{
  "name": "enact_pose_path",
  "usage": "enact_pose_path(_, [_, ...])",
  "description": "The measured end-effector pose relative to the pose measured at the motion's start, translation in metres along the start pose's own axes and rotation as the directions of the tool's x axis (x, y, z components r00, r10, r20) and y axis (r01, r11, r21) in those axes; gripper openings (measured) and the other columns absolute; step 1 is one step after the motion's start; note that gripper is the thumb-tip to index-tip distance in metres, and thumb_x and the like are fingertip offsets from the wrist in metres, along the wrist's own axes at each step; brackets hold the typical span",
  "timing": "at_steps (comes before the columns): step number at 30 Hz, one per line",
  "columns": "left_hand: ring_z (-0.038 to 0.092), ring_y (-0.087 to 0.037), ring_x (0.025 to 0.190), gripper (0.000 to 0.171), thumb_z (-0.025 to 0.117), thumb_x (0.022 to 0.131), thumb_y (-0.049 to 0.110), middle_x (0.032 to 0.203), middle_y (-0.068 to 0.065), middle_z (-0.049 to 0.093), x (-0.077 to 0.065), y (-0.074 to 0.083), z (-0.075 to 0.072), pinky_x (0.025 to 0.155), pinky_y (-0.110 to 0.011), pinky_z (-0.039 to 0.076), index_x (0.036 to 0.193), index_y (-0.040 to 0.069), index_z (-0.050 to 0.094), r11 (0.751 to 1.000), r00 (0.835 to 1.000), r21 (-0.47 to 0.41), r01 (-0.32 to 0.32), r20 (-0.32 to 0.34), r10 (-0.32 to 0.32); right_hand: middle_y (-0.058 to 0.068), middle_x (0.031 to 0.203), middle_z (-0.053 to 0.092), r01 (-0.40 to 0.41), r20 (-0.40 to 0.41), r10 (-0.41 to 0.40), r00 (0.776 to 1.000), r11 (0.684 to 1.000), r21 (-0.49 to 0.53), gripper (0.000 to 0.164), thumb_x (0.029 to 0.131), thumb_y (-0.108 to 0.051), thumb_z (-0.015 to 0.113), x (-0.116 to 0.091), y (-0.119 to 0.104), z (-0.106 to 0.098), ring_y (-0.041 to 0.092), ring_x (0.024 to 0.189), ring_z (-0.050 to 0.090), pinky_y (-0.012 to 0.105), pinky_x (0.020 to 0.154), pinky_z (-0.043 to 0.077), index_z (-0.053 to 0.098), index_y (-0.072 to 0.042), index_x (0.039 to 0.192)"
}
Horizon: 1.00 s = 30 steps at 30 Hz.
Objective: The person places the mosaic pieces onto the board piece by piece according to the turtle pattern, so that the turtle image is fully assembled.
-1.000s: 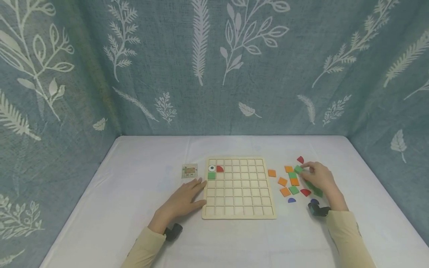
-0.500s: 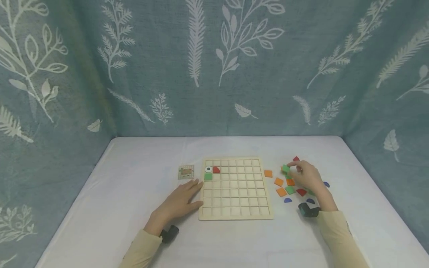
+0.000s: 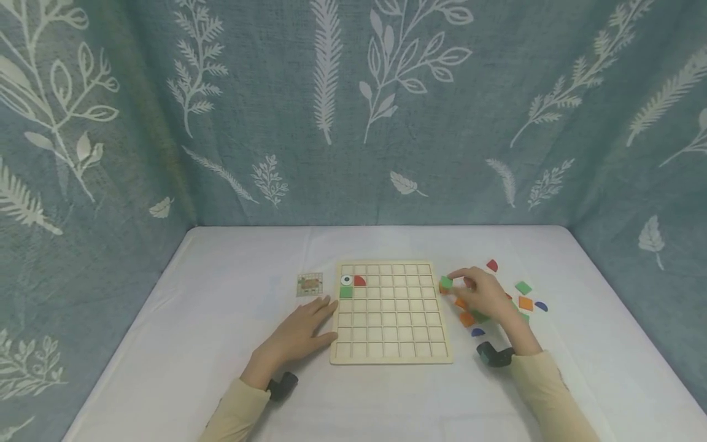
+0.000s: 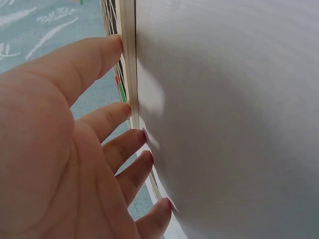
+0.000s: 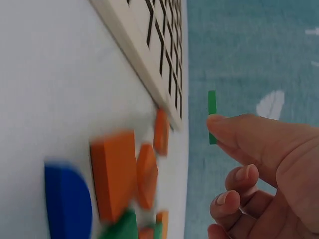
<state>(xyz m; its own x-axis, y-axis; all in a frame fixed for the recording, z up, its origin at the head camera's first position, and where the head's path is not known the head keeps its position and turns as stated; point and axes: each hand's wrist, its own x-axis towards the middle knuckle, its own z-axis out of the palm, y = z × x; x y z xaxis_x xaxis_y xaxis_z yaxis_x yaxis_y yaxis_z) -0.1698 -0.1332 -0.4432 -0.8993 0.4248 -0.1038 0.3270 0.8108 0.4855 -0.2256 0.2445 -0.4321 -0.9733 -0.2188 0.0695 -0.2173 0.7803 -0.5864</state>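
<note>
My right hand [image 3: 486,299] pinches a green square tile [image 3: 446,282] just off the right edge of a pale wooden grid board [image 3: 389,319]. In the right wrist view the green tile [image 5: 212,101] appears edge-on, held up off the table at the thumb tip. My left hand [image 3: 297,329] lies beside the board's left side, its thumb and fingertips against the wooden edge [image 4: 129,64]. Top left on the board are a white tile with a black dot [image 3: 346,280], a red quarter-circle tile [image 3: 359,280] and a green square [image 3: 345,293].
Loose orange, green, red and blue pieces lie right of the board, partly hidden under my right hand; among them are an orange square [image 3: 526,303], a red quarter circle [image 3: 492,265] and a blue half circle [image 3: 541,306]. A small picture card [image 3: 310,284] lies left of the board.
My right hand has carried the green tile leftward from the loose pieces to near the board's right edge. The left hand stays at the board's left side.
</note>
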Motion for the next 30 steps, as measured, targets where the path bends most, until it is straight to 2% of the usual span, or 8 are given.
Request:
enact_pose_path(3, [0.028,-0.034,0.137,0.061,0.059,0.090,0.035,0.146,-0.016,0.035,0.000,0.001,-0.001,0.115,-0.050,0.021,0.140,0.007,0.040,1.000,1.000,0.001,-0.004,0.001,0.004,0.005,0.076,0.049,0.014,0.008,-0.014,1.000,1.000,0.002,0.026,0.084,-0.016,0.068,0.003,-0.008,0.007,0.018,0.068,0.041,0.026,0.055,0.035,0.067,-0.009,0.108])
enact_pose_path(13, [0.028,-0.033,0.137,0.061,0.059,0.089,0.035,0.147,-0.015,0.035,0.001,0.001,0.000,0.115,-0.049,0.021,0.141,0.007,0.040,1.000,1.000,0.007,0.008,0.007,-0.008,0.003,0.071,0.045,0.105,0.020,-0.105,0.994,0.994,0.020,0.026,0.083,-0.015,0.070,0.014,-0.034,0.023,0.015,0.062,0.037,0.024,0.052,0.031,0.067,-0.010,0.108])
enact_pose_path(20, [0.028,-0.032,0.137,0.062,0.059,0.089,0.036,0.147,-0.015,0.035,0.000,0.001,0.001,0.115,-0.048,0.020,0.141,0.008,0.040,1.000,1.000,0.003,0.019,0.004,-0.019,0.000,0.068,0.040,0.116,0.053,-0.117,0.992,0.993,0.032,0.025,0.083,-0.015,0.069,0.022,-0.052,0.036,0.013,0.061,0.035,0.023,0.051,0.029,0.067,-0.013,0.108])
enact_pose_path(25, [0.028,-0.032,0.137,0.061,0.059,0.089,0.036,0.147,-0.015,0.035,0.001,0.000,0.001,0.115,-0.049,0.021,0.140,0.008,0.040,1.000,1.000,0.003,0.013,0.001,-0.013,-0.001,0.067,0.042,0.167,0.056,-0.168,0.984,0.985,0.035,0.025,0.083,-0.014,0.069,0.026,-0.061,0.046,0.011,0.059,0.036,0.021,0.050,0.029,0.068,-0.011,0.107])
enact_pose_path(30, [0.028,-0.032,0.137,0.062,0.059,0.089,0.037,0.147,-0.015,0.035,0.001,0.000,0.002,0.115,-0.049,0.020,0.141,0.008,0.040,1.000,1.000,0.012,0.013,0.003,-0.013,-0.001,0.066,0.040,0.182,0.066,-0.185,0.980,0.982,0.057,0.025,0.082,-0.014,0.069,0.029,-0.070,0.051,0.011,0.057,0.033,0.021,0.049,0.027,0.068,-0.010,0.107])
